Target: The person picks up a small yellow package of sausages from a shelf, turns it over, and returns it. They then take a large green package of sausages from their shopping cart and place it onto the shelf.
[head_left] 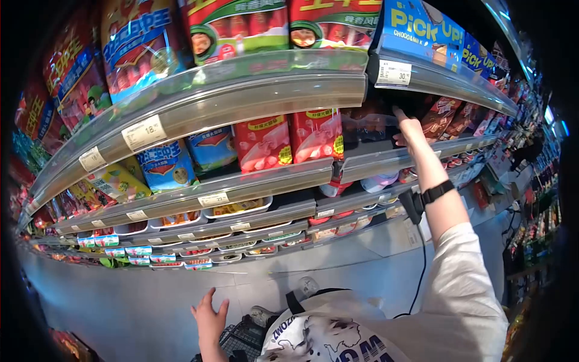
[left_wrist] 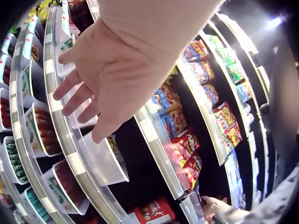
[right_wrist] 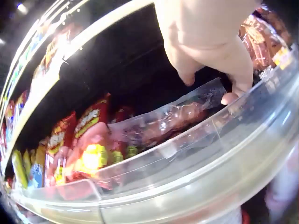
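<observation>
My right hand (head_left: 412,130) reaches into a shelf gap under the blue Pick Up! boxes (head_left: 419,29). In the right wrist view, a clear plastic pack of reddish-brown food (right_wrist: 175,119) lies along the shelf behind the transparent lip (right_wrist: 201,135). The fingers of that hand point down at the pack's right end, one fingertip (right_wrist: 229,98) right at the lip. My left hand (head_left: 209,320) hangs low before the shelves, fingers spread and holding nothing. Its palm shows large in the left wrist view, overlapping a white bin (left_wrist: 103,161).
Red sausage bags (head_left: 263,143) stand left of the gap, brown packs (head_left: 439,117) to its right. Larger bags fill the upper shelf, with price tags (head_left: 143,133) on its edge. Food bins (head_left: 238,207) line the lower shelves. A black basket (head_left: 241,338) is near my feet; a cable (head_left: 424,265) hangs from my right wrist.
</observation>
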Motion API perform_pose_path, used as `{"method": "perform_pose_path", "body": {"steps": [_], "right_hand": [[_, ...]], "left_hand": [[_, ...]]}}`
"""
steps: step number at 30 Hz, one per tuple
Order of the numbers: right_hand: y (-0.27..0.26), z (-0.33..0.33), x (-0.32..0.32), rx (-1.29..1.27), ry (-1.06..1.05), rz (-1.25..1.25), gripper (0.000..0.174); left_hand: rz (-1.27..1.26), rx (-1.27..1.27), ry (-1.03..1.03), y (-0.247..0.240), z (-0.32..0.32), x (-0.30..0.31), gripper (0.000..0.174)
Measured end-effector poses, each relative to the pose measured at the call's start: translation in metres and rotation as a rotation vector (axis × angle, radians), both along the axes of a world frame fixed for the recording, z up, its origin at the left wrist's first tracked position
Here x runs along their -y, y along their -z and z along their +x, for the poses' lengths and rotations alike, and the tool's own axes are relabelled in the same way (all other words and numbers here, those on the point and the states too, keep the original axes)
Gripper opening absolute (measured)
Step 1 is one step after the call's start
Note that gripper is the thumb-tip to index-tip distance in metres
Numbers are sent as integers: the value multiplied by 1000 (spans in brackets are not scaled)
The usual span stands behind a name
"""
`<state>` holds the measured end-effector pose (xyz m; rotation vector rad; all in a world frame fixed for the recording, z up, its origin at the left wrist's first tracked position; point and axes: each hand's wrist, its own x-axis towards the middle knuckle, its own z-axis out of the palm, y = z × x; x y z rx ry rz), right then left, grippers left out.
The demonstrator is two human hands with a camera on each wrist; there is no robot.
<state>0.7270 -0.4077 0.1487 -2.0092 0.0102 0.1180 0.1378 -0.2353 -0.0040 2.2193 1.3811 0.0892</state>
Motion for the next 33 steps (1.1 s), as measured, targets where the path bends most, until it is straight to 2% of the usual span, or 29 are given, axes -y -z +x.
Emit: {"method": "perform_pose_path", "body": {"steps": [1, 2, 4, 5, 6, 9, 10, 12, 13, 14, 16, 17, 20, 21, 22, 24, 26, 27, 30, 33], "right_hand": [[-7, 6, -2, -63, -107, -74, 64], [-8, 16, -5, -72, -122, -68, 64], [-11, 31, -13, -115, -306, -306, 54], [-15, 37, -13, -79, -381, -327, 46], [-11, 41, -14, -85, -394, -325, 46], [-20, 31, -15, -128, -464, -84, 31], [-22, 36, -14, -124, -466, -78, 31], [-23, 45, -13, -245, -438, 46, 24], [-28, 49, -11, -410, -480, 112, 20], [-27, 48, -9, -413, -476, 119, 20], [-27, 43, -6, -380, -382, 338, 17], [-29, 46, -1, -368, -399, 379, 14], [-56, 1, 24, -238, -294, 532, 14], [-55, 0, 39, -274, -384, 477, 19], [-61, -26, 44, -208, -380, 504, 26], [-46, -47, 63, -154, -397, 623, 30], [-56, -87, 83, -227, -430, 661, 33], [-51, -94, 102, -217, -443, 636, 35], [-44, -135, 141, -219, -410, 676, 39], [-12, -156, 187, -277, -398, 685, 49]], "left_hand": [[-4, 28, 14, -8, 17, 6, 50], [-11, 54, 27, -14, 31, 13, 50], [-15, 58, 15, -20, 50, 26, 50], [-4, 69, 18, -19, 55, 33, 50], [7, 81, 23, -19, 61, 40, 50], [-40, 68, 0, -20, 66, 57, 48], [-61, 57, 5, -19, 65, 61, 47], [-69, 49, -2, -19, 62, 66, 46], [-81, 45, -14, -19, 61, 67, 46], [-95, 39, -26, -19, 59, 68, 46], [-91, 41, -11, -20, 54, 70, 46], [-89, 51, -4, -21, 54, 68, 46], [-66, 136, 17, -20, 52, 65, 44], [-69, 138, 23, -24, 55, 65, 44], [-106, 174, 23, -31, 61, 66, 43], [-148, 210, 37, -34, 69, 63, 41], [-83, 305, 195, -26, 76, 58, 38], [-87, 304, 205, -32, 82, 58, 38], [-191, 314, 284, -49, 109, 57, 38], [-302, 456, 438, -55, 135, 64, 35]]}}
